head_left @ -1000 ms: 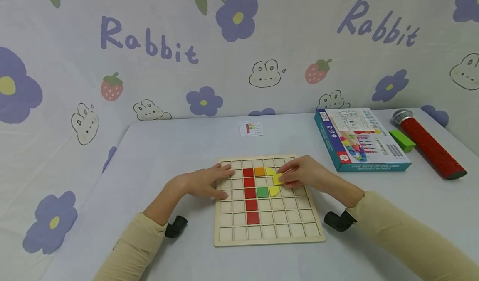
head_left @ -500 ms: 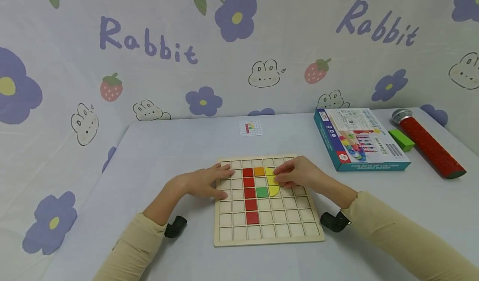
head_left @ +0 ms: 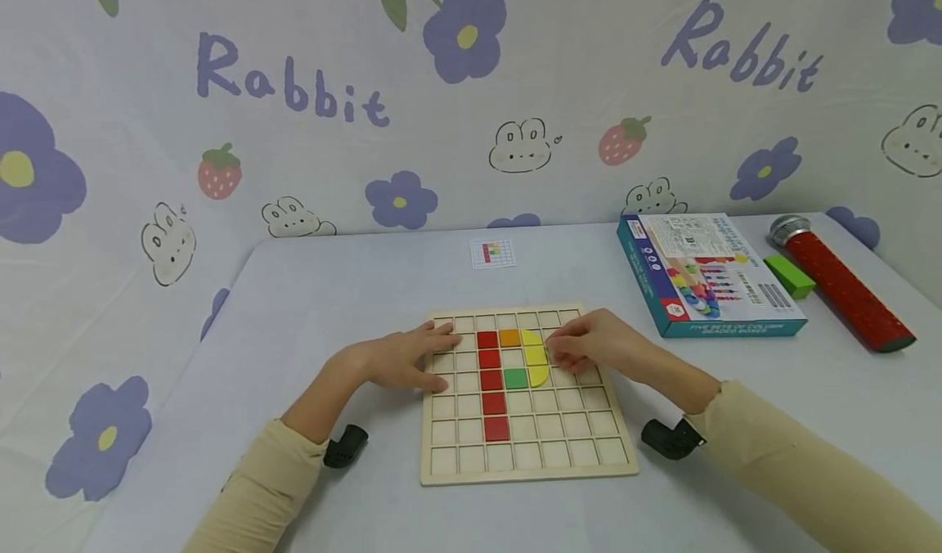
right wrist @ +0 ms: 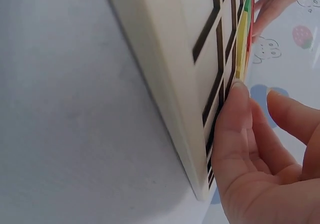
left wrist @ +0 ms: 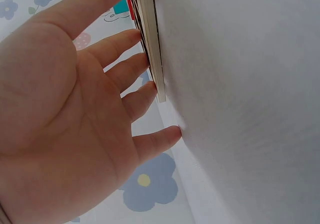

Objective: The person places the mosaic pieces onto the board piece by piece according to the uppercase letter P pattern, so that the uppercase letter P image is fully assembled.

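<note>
The wooden grid board point(head_left: 530, 479) lies flat on the table. A column of several red squares point(head_left: 491, 379) fills cells left of its middle. Beside them sit an orange square point(head_left: 509, 338), a green square point(head_left: 516, 379) and a stack of yellow pieces: a square point(head_left: 536, 356) between two round-cornered ones. My left hand point(head_left: 397, 358) rests with spread fingers on the board's left edge; in the left wrist view its fingertips point(left wrist: 145, 58) touch the side. Just right of the yellow square is my right hand point(head_left: 599, 342). The right wrist view shows its thumb and fingers apart, holding nothing.
A small pattern card point(head_left: 493, 253) lies behind the board. To the back right stand a flat printed box point(head_left: 714, 275), a green block point(head_left: 790, 276) and a red microphone point(head_left: 846, 283). A patterned cloth point(head_left: 441, 128) hangs behind the table.
The yellow square, pinched in my right hand at first, moved left into the cell between the other yellow pieces. My right fingers have let it go and drawn slightly right. The left hand stayed still.
</note>
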Available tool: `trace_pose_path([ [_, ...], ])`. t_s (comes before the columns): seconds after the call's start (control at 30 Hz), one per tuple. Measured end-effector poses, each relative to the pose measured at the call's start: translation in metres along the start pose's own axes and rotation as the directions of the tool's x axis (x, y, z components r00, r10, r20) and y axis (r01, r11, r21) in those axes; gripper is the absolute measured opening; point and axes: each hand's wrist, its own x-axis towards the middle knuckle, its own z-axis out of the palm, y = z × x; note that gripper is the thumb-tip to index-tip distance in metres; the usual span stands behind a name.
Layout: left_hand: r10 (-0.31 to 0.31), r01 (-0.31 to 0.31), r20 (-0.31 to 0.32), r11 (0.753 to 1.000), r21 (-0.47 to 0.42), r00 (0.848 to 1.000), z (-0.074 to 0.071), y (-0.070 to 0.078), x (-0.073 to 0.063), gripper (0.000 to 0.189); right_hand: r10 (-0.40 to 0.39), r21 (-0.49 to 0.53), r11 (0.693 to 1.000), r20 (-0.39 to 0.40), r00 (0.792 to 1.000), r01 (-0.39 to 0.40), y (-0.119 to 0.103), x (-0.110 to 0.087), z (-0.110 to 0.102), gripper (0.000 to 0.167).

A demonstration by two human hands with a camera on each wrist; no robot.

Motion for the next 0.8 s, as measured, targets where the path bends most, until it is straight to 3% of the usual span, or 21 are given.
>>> trace_pose_path([
  [0.4, -0.003, 0.003, 0.004, 1.0, 0.002, 1.0, 0.0, 0.001, 0.0, 0.071, -0.039, 0.032, 0.999, 0.113, 0.993, 0.036, 0.004, -0.007, -0.002, 0.031],
  [0.67, -0.007, 0.006, -0.001, 1.0, -0.016, 1.0, 0.001, -0.002, -0.001, 0.072, -0.064, 0.114, 0.992, 0.176, 0.982, 0.045, 0.009, -0.003, -0.005, 0.038],
  [0.73, 0.022, -0.022, -0.045, 1.0, -0.011, 0.999, 0.001, -0.003, -0.001, 0.071, -0.077, 0.162, 0.986, 0.196, 0.978, 0.045, 0.012, -0.003, -0.007, 0.044],
  [0.8, 0.056, -0.057, -0.152, 0.998, 0.003, 0.987, 0.001, -0.005, 0.0, 0.068, -0.1, 0.23, 0.972, 0.201, 0.975, 0.052, 0.015, -0.005, -0.009, 0.051],
])
